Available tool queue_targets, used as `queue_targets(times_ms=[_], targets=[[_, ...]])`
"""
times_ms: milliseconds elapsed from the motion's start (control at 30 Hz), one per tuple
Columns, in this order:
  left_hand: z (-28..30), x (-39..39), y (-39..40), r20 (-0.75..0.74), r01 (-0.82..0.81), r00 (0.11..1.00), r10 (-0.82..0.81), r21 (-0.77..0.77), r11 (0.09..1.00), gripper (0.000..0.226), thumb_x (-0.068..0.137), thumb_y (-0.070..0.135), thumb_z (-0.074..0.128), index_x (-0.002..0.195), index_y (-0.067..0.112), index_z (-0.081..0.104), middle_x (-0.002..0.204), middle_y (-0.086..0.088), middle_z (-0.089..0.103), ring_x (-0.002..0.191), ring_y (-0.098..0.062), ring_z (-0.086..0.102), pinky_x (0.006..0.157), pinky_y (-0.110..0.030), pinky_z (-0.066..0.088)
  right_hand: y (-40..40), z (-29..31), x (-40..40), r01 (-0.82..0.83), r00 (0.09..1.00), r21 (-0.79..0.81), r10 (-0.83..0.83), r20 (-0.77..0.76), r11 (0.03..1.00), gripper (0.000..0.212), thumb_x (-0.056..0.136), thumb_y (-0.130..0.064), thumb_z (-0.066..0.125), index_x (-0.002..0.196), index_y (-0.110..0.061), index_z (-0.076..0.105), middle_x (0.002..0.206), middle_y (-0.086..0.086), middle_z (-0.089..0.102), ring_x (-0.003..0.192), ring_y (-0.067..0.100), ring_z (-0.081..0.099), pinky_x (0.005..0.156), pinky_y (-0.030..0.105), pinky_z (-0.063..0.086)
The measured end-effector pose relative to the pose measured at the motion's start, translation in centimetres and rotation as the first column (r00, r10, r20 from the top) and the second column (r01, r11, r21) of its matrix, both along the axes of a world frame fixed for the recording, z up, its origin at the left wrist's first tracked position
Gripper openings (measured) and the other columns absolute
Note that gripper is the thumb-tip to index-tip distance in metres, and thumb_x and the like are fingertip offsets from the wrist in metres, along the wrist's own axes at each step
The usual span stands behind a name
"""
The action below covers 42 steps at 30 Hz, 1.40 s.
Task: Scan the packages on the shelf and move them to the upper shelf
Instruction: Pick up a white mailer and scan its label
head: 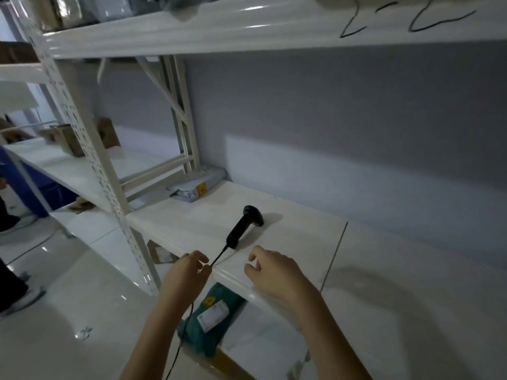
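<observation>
White metal rack, glossy middle shelf [288, 223] bearing a black handheld scanner [245, 225] on its side near the front edge and a grey mailer bag [198, 183] flat at the back left corner. Teal mailer bag [211, 319] flat on the lower shelf [263, 344] beneath. Upper shelf [247, 28] marked "2-2" on its front beam, wrapped packages [109, 6] on top, blurred.

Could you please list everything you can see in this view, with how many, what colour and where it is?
scanner: one, black, lying on the middle shelf, handle toward the person
scanner cable: one, black, running from the handle over the shelf edge and down
grey package: one, grey with a yellow sticker, back left corner of the middle shelf
green package: one, green with a white label, on the shelf below
upper shelf: one, white, marked 2-2 by hand, blurred packages on it
cardboard boxes: at least two, brown, on the neighbouring rack at left
left hand: pinches the cable
right hand: holds nothing, fingers loosely curled over the shelf edge
</observation>
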<state>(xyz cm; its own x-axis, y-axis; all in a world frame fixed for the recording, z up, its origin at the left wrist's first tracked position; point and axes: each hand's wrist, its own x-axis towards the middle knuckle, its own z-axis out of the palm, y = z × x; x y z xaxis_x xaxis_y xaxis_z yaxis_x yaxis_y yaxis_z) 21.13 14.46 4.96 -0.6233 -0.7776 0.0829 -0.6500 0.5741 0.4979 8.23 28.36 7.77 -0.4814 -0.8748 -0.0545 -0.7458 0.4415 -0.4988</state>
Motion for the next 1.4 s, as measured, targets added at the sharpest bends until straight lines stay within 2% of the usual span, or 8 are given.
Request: queue_targets(times_ms=[100,267,367,500,833,1000,1233,1400], targets=[[-1.1,1.2,-2.8,0.047,-0.032,0.998,0.030,0.049,0.998,0.027,0.092,0.027,0.055,0.114,0.012,0.061,0.111,-0.006,0.066,0.096,-0.018,0.062,0.078,-0.026,0.051,-2.8,-0.7,0.6,0.017,0.999,-0.005,-0.017,0.043,1.000,0.033,0.095,-0.036,0.040,0.120,-0.017,0.049,0.116,0.005,0.063,0.101,0.023,0.058,0.082,0.033,0.043],[-2.8,1.5,-6.6,0.030,-0.033,0.999,0.030,0.097,0.995,0.026,0.093,0.025,0.054,0.115,0.012,0.061,0.112,-0.005,0.066,0.099,-0.017,0.062,0.085,-0.029,0.052,-6.9,-1.5,-0.1,0.024,0.992,0.037,-0.029,0.125,0.999,0.029,0.094,-0.038,0.041,0.113,-0.019,0.051,0.113,0.005,0.063,0.097,0.023,0.059,0.077,0.032,0.043],[-3.8,1.2,-9.1,0.040,-0.022,0.999,0.017,0.122,0.992,0.024,0.093,0.024,0.054,0.112,0.011,0.061,0.111,-0.006,0.066,0.097,-0.016,0.062,0.083,-0.024,0.050,-9.8,-1.8,-1.3,0.024,0.980,0.027,-0.029,0.198,0.999,0.029,0.094,-0.038,0.043,0.112,-0.018,0.051,0.108,0.006,0.064,0.096,0.024,0.060,0.082,0.036,0.047],[-4.0,0.8,-13.4,0.068,-0.069,0.996,0.060,0.147,0.987,0.025,0.093,0.021,0.053,0.114,0.010,0.061,0.113,-0.008,0.066,0.097,-0.019,0.063,0.085,-0.028,0.052,-15.0,-2.4,-3.4,0.014,0.948,-0.007,-0.011,0.319,1.000,0.027,0.094,-0.035,0.044,0.109,-0.013,0.051,0.102,0.007,0.062,0.095,0.027,0.060,0.083,0.041,0.049],[-1.9,-2.8,-24.3,0.089,-0.127,0.989,0.119,0.093,0.987,0.024,0.092,0.019,0.051,0.114,0.014,0.061,0.109,-0.007,0.064,0.087,-0.018,0.057,0.074,-0.026,0.046,-24.8,-4.7,-8.1,0.087,0.889,-0.039,-0.060,0.453,0.995,0.023,0.091,-0.030,0.047,0.102,-0.012,0.056,0.107,0.008,0.064,0.099,0.026,0.061,0.090,0.042,0.048],[-3.7,-4.6,-27.4,0.114,-0.092,0.991,0.074,0.166,0.982,0.025,0.092,0.021,0.051,0.115,0.013,0.060,0.107,-0.006,0.063,0.090,-0.020,0.058,0.077,-0.027,0.046,-28.7,-5.8,-8.8,0.098,0.836,-0.042,-0.059,0.546,0.994,0.016,0.089,-0.026,0.049,0.094,-0.013,0.057,0.095,0.008,0.066,0.087,0.022,0.062,0.087,0.041,0.050],[-5.4,-8.0,-33.0,0.154,-0.167,0.977,0.150,0.103,0.981,0.032,0.092,0.019,0.047,0.122,0.016,0.053,0.123,-0.007,0.059,0.105,-0.024,0.059,0.084,-0.033,0.048,-34.1,-7.7,-9.6,0.304,0.795,-0.149,-0.164,0.583,0.941,0.011,0.085,-0.021,0.047,0.079,-0.018,0.055,0.083,0.005,0.067,0.076,0.021,0.063,0.075,0.038,0.052],[-4.9,-11.9,-38.4,0.121,-0.073,0.991,0.061,0.097,0.993,0.039,0.091,0.017,0.050,0.128,0.006,0.045,0.130,-0.016,0.051,0.116,-0.032,0.053,0.091,-0.036,0.044,-40.6,-8.8,-10.2,0.479,0.737,-0.158,-0.298,0.607,0.863,0.018,0.088,-0.020,0.043,0.070,-0.018,0.045,0.070,0.004,0.056,0.070,0.023,0.059,0.066,0.037,0.048]])
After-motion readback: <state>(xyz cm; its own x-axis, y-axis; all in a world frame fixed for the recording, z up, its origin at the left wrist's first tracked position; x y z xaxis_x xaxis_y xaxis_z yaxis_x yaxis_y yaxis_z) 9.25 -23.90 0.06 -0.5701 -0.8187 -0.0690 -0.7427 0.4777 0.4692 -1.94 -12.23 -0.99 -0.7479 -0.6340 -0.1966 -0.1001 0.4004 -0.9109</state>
